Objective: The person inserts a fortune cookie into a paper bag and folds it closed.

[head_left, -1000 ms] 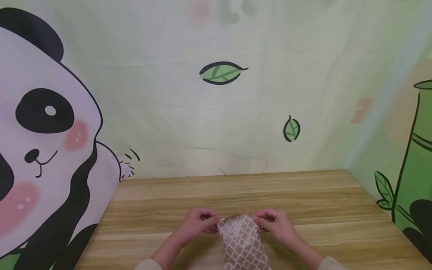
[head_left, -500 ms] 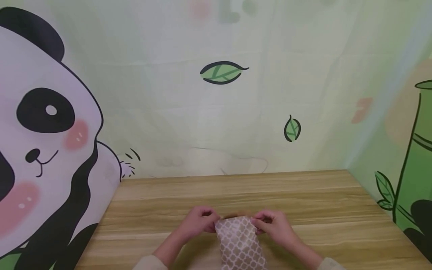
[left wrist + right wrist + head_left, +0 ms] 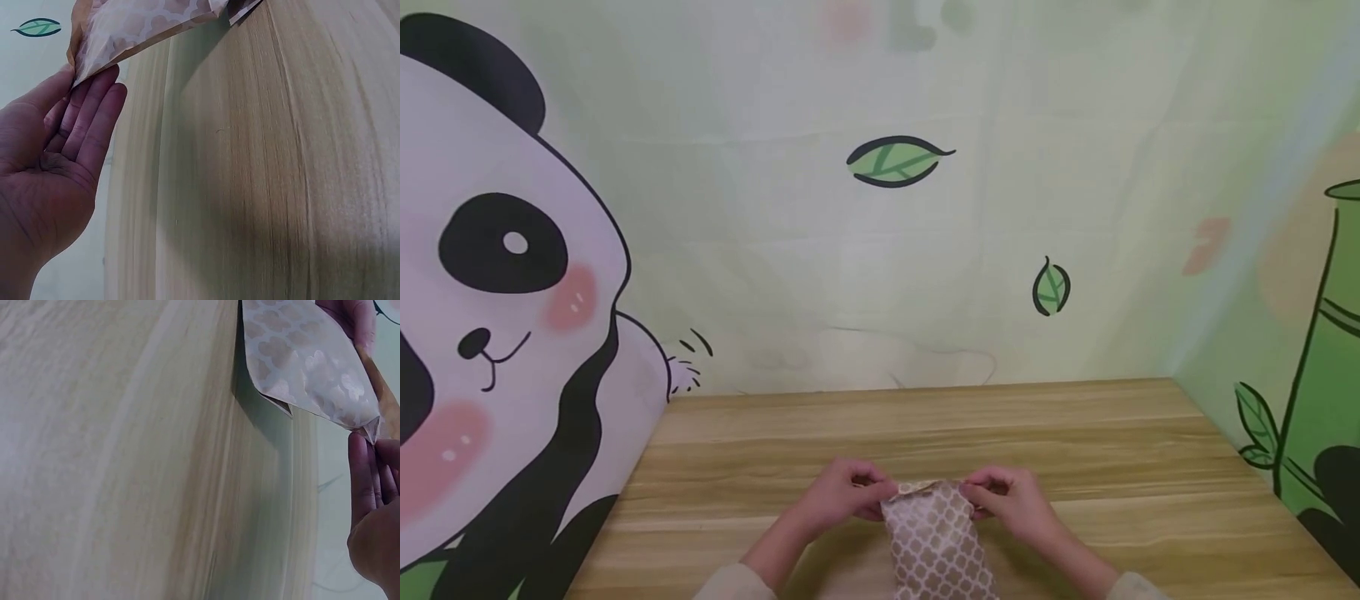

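A brown paper bag [image 3: 936, 542] with a white lattice pattern is held up by its top edge, its lower end running out of the head view. My left hand [image 3: 850, 492] pinches the top left corner between thumb and fingers. At the opposite top corner, my right hand [image 3: 1011, 500] pinches the paper the same way. A narrow patterned strip shows along the mouth at the left, with a dark gap beside it. In the left wrist view the left hand [image 3: 56, 144] has its thumb against the bag's corner [image 3: 144, 28]. The right wrist view shows the right hand [image 3: 378, 506] at a creased corner.
Wood-grain tabletop [image 3: 760, 433] spreads around and beneath the bag. Behind it rises a pale green backdrop [image 3: 775, 250] printed with a panda [image 3: 505, 333] at the left, leaves, and a green bamboo stalk [image 3: 1326, 392] at the right.
The bag's mouth showed a brown inner gap half a second ago; now a patterned strip shows along its left part. Both hands keep their pinch and have shifted only slightly.
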`<state>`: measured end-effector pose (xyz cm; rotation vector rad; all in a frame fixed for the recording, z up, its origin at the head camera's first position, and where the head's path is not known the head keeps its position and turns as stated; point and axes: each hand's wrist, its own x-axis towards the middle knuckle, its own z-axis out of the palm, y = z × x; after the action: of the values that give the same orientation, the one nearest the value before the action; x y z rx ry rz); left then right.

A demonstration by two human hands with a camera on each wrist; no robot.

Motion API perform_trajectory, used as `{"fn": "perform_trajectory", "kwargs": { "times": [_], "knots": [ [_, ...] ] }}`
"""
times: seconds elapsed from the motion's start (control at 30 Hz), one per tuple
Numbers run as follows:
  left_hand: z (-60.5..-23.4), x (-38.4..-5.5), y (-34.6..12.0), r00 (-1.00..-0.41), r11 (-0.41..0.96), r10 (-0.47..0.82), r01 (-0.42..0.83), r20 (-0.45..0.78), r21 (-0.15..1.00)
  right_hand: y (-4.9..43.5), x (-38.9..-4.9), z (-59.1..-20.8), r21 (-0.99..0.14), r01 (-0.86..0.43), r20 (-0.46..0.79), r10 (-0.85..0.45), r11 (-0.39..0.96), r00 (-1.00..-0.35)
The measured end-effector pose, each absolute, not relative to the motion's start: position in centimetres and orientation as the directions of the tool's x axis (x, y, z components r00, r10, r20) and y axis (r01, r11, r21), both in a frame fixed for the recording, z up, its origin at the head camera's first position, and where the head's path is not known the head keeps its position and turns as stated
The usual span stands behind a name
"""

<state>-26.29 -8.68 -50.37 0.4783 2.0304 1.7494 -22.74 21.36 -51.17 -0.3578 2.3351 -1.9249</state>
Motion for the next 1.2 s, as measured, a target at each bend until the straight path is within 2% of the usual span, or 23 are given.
{"fn": "perform_trajectory", "kwargs": {
  "times": [0.5, 0.77, 0.97, 1.1, 1.2],
  "knots": [
    [-50.3, -26.3, -8.8, -0.859, 0.149, 0.508, 0.010, -0.068, 0.989, 21.5, -23.0, -50.9, -0.992, -0.059, 0.026, -0.273, 0.114, -0.962],
    [-49.8, -26.0, -8.5, -0.858, 0.147, 0.512, 0.042, -0.040, 0.988, 23.1, -23.4, -49.8, -0.987, -0.082, 0.012, -0.454, 0.135, -0.891],
    [-49.7, -26.0, -8.4, -0.860, 0.155, 0.509, 0.046, -0.040, 0.987, 22.4, -24.8, -47.4, -0.964, -0.109, -0.029, -0.501, 0.244, -0.865],
    [-49.8, -25.9, -8.2, -0.857, 0.158, 0.515, 0.068, -0.023, 0.985, 20.9, -25.8, -46.1, -0.881, -0.224, -0.039, -0.536, 0.416, -0.843],
    [-49.7, -25.9, -7.9, -0.858, 0.156, 0.513, 0.071, -0.020, 0.985, 19.8, -26.2, -45.9, -0.809, -0.332, -0.018, -0.585, 0.486, -0.811]
  ]
}}
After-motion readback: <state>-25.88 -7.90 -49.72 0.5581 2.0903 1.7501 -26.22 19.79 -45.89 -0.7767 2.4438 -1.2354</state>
